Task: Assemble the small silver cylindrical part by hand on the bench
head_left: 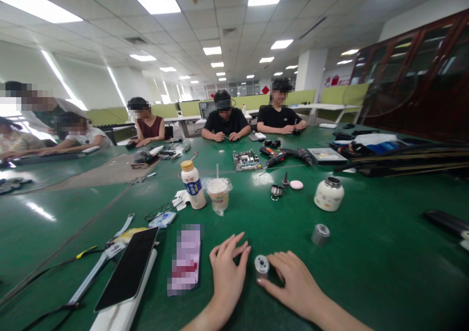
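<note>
just left of the near metal cylinder (261,268), the left hand (229,267) held nothing, its fingers loosely bent and a narrow gap between thumb and forefinger. the right hand (293,282) gripped that cylinder from its right side, thumb at the near edge, forefinger near the top. the cylinder's holed end faced up above the green table (384,262); whether its base touched the surface could not be told. beyond and right of the cylinder stood a second metal cylinder (321,235); beyond and left, a lidded cup (219,196) and a bottle (194,187).
</note>
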The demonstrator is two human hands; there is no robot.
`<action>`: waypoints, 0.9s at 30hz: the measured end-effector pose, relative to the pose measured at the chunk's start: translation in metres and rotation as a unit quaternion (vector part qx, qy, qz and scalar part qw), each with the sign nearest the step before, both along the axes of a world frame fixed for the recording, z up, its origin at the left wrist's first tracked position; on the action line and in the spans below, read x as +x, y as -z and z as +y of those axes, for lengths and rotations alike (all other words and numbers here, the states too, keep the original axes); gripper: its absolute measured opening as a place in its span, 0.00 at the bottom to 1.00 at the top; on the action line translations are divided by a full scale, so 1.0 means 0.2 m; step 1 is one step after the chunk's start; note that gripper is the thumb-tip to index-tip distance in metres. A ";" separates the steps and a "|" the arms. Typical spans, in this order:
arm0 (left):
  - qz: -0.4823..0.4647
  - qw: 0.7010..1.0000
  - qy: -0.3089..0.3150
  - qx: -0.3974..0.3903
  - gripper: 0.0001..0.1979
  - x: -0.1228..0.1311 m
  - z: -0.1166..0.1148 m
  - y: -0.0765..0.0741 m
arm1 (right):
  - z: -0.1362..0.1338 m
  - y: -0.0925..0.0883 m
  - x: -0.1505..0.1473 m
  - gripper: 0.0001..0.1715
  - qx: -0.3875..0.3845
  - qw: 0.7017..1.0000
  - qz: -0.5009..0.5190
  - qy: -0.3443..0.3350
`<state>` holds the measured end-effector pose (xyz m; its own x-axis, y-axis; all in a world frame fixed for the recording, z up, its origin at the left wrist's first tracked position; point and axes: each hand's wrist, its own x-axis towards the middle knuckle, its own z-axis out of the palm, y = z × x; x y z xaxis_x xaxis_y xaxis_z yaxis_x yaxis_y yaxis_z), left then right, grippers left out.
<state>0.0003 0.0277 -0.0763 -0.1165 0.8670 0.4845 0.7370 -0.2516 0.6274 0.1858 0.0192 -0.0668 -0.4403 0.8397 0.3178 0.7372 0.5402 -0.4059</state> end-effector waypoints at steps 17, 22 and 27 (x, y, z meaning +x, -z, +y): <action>0.014 0.975 0.166 0.149 0.19 0.04 -0.09 -0.05 | 0.01 0.02 0.00 0.08 -0.006 1.000 0.006 -0.017; 0.001 0.980 0.151 0.132 0.15 0.04 -0.09 -0.05 | 0.01 0.02 0.01 0.09 0.006 1.000 -0.001 -0.015; -0.006 0.984 0.144 0.105 0.16 0.05 -0.10 -0.05 | 0.00 0.00 0.01 0.10 0.011 1.000 -0.004 -0.016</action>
<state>0.0100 0.0086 -0.0655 0.1132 0.7457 0.6566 0.6090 -0.5742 0.5471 0.1871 0.0200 -0.0678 -0.4688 0.8182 0.3328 0.7226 0.5719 -0.3882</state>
